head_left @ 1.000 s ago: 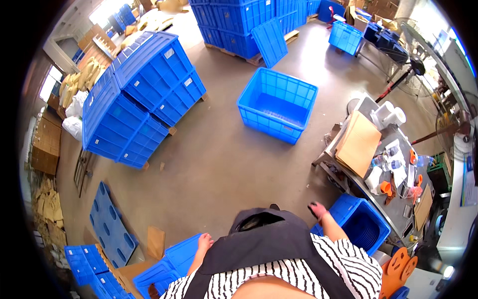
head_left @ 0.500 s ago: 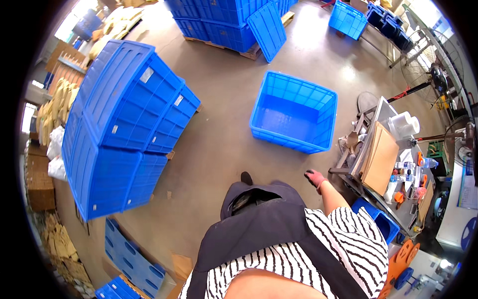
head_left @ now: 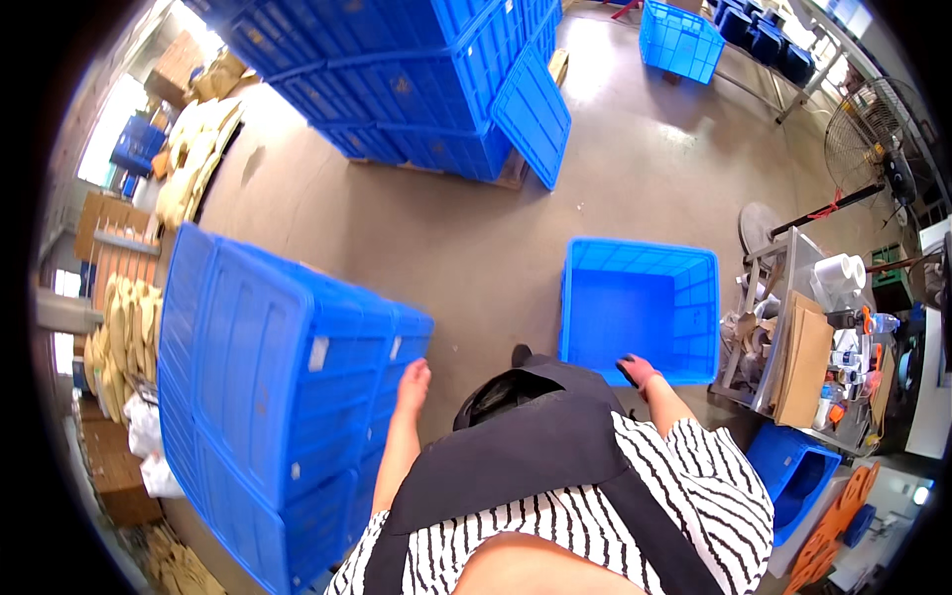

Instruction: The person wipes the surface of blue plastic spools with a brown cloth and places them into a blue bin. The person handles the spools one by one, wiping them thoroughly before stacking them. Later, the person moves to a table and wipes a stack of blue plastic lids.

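My left hand [head_left: 415,385] is bare and reaches forward beside the stack of closed blue bins [head_left: 253,367]; its fingers point up, holding nothing. A gap that I cannot judge exactly separates it from the bins' side. My right hand [head_left: 640,371], in a reddish glove with dark fingertips, is at the near rim of an open blue bin [head_left: 699,297] on the floor ahead. Its fingers look extended, with nothing visible in them; whether they touch the rim cannot be told. The open bin contains nothing that I can see.
Tall stacked blue bins [head_left: 407,99] stand on a pallet ahead, a blue lid [head_left: 535,119] leaning on them. At right is a cluttered workbench [head_left: 793,268] with cardboard sheets [head_left: 805,362] and white rolls [head_left: 833,273]. A floor fan [head_left: 873,139] and another blue bin [head_left: 679,40] stand farther off.
I have moved forward, so the open bin and the stacks are nearer. My left hand has come into view beside the left stack. My right hand has reached the open bin's near rim.
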`<state>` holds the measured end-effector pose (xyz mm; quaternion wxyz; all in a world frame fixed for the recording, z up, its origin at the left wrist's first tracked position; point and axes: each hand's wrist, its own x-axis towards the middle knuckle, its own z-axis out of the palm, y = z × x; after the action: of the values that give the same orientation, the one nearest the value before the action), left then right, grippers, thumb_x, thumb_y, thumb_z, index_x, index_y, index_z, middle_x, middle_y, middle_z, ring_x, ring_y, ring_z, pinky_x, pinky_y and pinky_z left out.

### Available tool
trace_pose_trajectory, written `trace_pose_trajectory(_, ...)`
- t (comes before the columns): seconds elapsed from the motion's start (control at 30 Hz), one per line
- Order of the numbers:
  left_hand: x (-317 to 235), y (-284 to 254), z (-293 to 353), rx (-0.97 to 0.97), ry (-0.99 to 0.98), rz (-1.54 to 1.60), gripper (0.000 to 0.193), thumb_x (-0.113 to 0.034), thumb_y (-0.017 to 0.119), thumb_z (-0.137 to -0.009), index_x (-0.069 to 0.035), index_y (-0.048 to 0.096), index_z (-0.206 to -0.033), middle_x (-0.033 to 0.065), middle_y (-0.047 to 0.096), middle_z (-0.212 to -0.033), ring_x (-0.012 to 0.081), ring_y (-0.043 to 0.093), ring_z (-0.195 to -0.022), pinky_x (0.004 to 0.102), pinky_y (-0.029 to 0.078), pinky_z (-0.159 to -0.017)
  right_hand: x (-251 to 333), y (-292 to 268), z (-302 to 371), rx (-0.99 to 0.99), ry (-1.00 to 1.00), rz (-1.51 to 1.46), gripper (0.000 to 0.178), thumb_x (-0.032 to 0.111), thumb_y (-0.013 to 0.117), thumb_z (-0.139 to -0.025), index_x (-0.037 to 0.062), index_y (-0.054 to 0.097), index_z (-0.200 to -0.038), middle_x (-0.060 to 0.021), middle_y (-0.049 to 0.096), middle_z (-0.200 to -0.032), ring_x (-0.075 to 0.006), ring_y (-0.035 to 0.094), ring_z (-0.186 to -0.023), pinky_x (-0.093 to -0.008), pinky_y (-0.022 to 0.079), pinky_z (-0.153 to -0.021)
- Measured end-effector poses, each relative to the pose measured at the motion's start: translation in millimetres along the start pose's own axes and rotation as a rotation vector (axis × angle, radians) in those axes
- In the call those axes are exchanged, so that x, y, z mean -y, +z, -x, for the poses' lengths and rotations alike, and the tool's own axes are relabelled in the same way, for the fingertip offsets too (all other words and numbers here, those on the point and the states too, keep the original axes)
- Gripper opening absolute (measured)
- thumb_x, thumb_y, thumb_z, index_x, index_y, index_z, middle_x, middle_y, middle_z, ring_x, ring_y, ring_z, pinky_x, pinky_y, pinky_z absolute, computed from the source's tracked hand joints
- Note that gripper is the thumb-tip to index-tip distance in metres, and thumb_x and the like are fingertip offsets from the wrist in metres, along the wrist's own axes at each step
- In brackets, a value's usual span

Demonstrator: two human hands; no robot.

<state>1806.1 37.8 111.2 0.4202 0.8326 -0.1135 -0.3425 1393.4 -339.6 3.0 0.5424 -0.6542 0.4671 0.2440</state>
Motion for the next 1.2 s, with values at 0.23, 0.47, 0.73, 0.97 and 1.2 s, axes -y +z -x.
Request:
trace_pose_trajectory(0.23, 2, -25, -189, 0.443, 0.008, -0.507, 0.038, -0.022, 0.06, -0.091, -0.001, 0.058, -0.123, 0.0154, 0.066, -0.113, 0.0273, 0.062, -0.105, 0.0359, 0.048, -0.091, 282, -99, -48, -0.317, -0.549, -0.034, 0.053, 0.033, 0.061, -0.089, 0.0077, 0.052, -0.134, -0.0159, 0.056, -0.132, -0.0294, 0.053, -0.123, -0.037, 0.044, -0.099)
trace_pose_trajectory(0.47, -95, 0, -408, 0.489, -0.167, -0.374, 0.037, -0.022, 0.058, -0.092, -0.004, 0.058, -0.124, 0.0082, 0.066, -0.096, 0.0149, 0.06, -0.076, 0.032, 0.049, -0.063, 285, -159, -90, -0.63, 0.139, -0.218, 0.059, 0.043, 0.058, -0.088, 0.009, 0.05, -0.135, -0.0166, 0.054, -0.134, -0.0312, 0.052, -0.123, -0.0376, 0.042, -0.101)
trace_pose_trajectory(0.73, -283, 85, -526, 0.362, -0.18, -0.011, 0.034, -0.017, 0.056, -0.094, -0.006, 0.053, -0.126, 0.0047, 0.061, -0.099, 0.011, 0.058, -0.073, 0.0228, 0.047, -0.058, 285, -193, -65, -0.329, 0.348, -0.422, 0.049, 0.041, 0.06, -0.087, 0.0096, 0.058, -0.125, -0.0155, 0.062, -0.123, -0.0277, 0.058, -0.115, -0.0357, 0.044, -0.095)
trace_pose_trajectory(0.97, -273, 128, -611, 0.844, 0.16, -0.049, 0.02, -0.022, 0.06, -0.092, -0.005, 0.065, -0.1, -0.0003, 0.059, -0.078, 0.0088, 0.052, -0.062, 0.0277, 0.043, -0.053, 304, -296, -149, -0.518, 0.129, -0.45, 0.057, 0.042, 0.057, -0.088, 0.0068, 0.052, -0.133, -0.0152, 0.056, -0.132, -0.0294, 0.053, -0.122, -0.0347, 0.042, -0.099)
trace_pose_trajectory(1.2, -371, 223, -719, 0.811, 0.115, -0.488, 0.017, -0.016, 0.055, -0.089, -0.004, 0.066, -0.093, 0.0061, 0.065, -0.081, 0.0212, 0.059, -0.061, 0.0328, 0.047, -0.056, 231, -386, -233, -0.533, 0.012, -0.232, 0.049, 0.043, 0.055, -0.089, 0.006, 0.061, -0.121, -0.0165, 0.061, -0.122, -0.032, 0.057, -0.113, -0.0365, 0.044, -0.097)
